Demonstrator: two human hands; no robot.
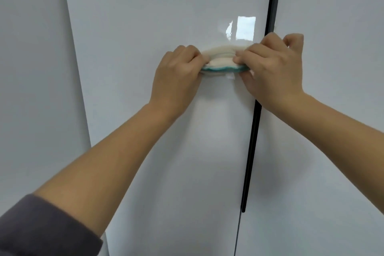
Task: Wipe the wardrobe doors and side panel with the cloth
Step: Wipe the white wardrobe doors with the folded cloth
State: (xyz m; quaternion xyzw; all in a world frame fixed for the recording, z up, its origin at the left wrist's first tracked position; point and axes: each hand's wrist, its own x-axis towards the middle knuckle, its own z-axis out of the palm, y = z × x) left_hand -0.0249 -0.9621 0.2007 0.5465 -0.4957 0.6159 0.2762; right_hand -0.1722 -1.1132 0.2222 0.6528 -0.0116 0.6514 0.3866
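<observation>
Cloth [220, 59]: folded into a thick pad, cream with a teal edge below. It was held at the left door [145, 16], just beside the black strip [251, 151], and seemed to touch the door.
Left hand [176, 70]: gripped the left end of the cloth, with the fingers curled over it.
Right hand [274, 68]: gripped the right end in the same way, and it lay in front of the black strip.
Black strip: ran upright between the left door and the right door [332, 151].
Reflection [245, 29]: a bright window shape on the glossy left door, just above the cloth.
Grey surface [31, 68]: stood left of the left door. It was perhaps the side panel, but I could not tell.
Sleeve [41, 226]: dark, on the left forearm.
Step, as I judged: the cloth was being arranged or pressed for a stroke, and most of the wiping was probably not yet done.
Risk one: the cloth was bunched into a narrow roll, so a stroke would clean only a thin band and could leave streaks on the gloss.
Risk two: bare knuckles were very near the door, and if they touched it they would leave marks.
Risk three: the right end of the cloth could catch on the strip, so the fold could open or slip from the hand.
Risk four: a hard push near the strip could move the door.
</observation>
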